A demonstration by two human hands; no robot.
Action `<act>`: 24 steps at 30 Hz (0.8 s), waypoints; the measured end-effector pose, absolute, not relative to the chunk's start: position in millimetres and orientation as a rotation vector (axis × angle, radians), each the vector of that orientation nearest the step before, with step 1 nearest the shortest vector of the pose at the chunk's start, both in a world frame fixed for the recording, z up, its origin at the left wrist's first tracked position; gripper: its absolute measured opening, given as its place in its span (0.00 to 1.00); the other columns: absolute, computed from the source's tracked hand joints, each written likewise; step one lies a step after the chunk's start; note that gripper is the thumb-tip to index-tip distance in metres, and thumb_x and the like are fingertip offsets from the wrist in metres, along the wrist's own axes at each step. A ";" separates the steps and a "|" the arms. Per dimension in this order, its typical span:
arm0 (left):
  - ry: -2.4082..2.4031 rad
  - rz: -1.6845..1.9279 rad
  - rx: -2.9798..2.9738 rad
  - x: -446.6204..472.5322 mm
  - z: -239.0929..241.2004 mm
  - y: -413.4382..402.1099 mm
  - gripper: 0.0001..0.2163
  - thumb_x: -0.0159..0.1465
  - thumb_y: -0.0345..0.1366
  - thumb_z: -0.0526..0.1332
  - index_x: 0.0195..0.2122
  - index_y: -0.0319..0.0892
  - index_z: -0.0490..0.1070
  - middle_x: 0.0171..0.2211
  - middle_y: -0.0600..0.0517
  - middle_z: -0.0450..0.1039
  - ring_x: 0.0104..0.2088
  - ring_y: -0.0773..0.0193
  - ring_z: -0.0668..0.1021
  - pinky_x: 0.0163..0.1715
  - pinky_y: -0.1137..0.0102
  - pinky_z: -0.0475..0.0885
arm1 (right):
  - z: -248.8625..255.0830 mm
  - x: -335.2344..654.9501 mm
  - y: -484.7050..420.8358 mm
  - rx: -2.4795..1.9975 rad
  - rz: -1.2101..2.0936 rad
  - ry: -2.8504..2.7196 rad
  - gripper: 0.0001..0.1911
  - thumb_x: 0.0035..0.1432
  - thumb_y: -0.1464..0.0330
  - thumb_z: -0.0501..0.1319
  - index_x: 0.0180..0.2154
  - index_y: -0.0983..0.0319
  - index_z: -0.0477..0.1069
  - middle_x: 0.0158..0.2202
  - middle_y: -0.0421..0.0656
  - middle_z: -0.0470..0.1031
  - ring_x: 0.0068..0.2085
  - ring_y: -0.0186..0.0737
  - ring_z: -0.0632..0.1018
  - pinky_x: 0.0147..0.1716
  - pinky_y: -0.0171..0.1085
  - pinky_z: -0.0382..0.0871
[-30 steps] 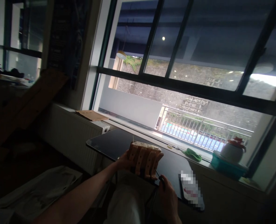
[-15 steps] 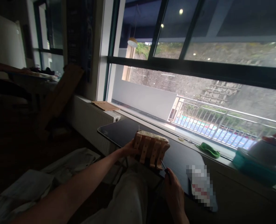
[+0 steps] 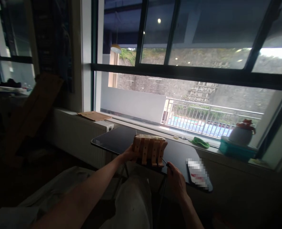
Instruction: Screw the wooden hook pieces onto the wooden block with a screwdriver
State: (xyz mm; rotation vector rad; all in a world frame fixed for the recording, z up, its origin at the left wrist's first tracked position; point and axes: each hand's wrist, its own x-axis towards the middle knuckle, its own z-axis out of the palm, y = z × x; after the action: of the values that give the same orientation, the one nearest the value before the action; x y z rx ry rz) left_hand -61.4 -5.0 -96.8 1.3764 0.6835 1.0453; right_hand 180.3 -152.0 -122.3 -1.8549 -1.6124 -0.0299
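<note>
My left hand [image 3: 130, 153] is closed on the left end of a small wooden piece [image 3: 150, 151]. Several upright slats with small dark holes run down its front, and a pale, woven-looking layer lies along its top. In my right hand [image 3: 177, 181] is a thin tool with a dark handle and a slim metal shaft, which looks like a screwdriver [image 3: 167, 164]. Its tip reaches the lower right slat; whether it sits in a hole I cannot tell. The wooden piece is held at the near edge of a black folding table [image 3: 114, 136].
A blurred-out pale item [image 3: 198, 175] lies at the table's right end. On the window sill are a green cloth-like item [image 3: 200, 142], a teal box [image 3: 236, 152] and a grey jug [image 3: 241, 135]. Brown cardboard [image 3: 93, 115] rests on the left ledge, above a radiator [image 3: 79, 136].
The view has turned to the right and levelled, so the window and table have shifted left in it. Both hands keep hold of the wooden piece and the screwdriver, whose tip stays at the right slat.
</note>
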 end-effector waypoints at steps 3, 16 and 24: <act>0.661 1.106 1.387 -61.1 -98.4 -5.3 0.24 0.36 0.23 0.72 0.37 0.38 0.72 0.31 0.51 0.77 0.36 0.56 0.77 0.33 0.70 0.71 | -113.9 173.2 -156.2 -1.924 -0.096 -1.656 0.20 0.62 0.68 0.46 0.53 0.60 0.65 0.47 0.44 0.74 0.43 0.38 0.76 0.37 0.33 0.66; 0.592 1.113 1.452 -61.3 -97.5 -10.7 0.28 0.37 0.25 0.73 0.42 0.38 0.72 0.33 0.51 0.77 0.36 0.56 0.78 0.33 0.70 0.73 | -97.5 162.5 -156.3 -2.038 -0.150 -1.699 0.19 0.64 0.67 0.45 0.51 0.57 0.66 0.41 0.44 0.76 0.41 0.39 0.77 0.33 0.33 0.63; 0.579 1.085 1.471 -61.3 -92.8 -14.9 0.28 0.37 0.26 0.73 0.42 0.38 0.71 0.32 0.51 0.76 0.36 0.57 0.77 0.33 0.70 0.73 | -94.4 166.7 -156.5 -2.110 -0.063 -1.641 0.20 0.64 0.63 0.44 0.51 0.56 0.66 0.43 0.44 0.76 0.42 0.38 0.77 0.33 0.32 0.65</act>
State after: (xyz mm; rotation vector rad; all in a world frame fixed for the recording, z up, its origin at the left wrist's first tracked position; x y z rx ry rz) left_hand -61.3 -14.9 -92.8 1.4712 0.5795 1.0849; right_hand 166.7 -156.5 -94.4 -2.1098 -1.6407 -0.0633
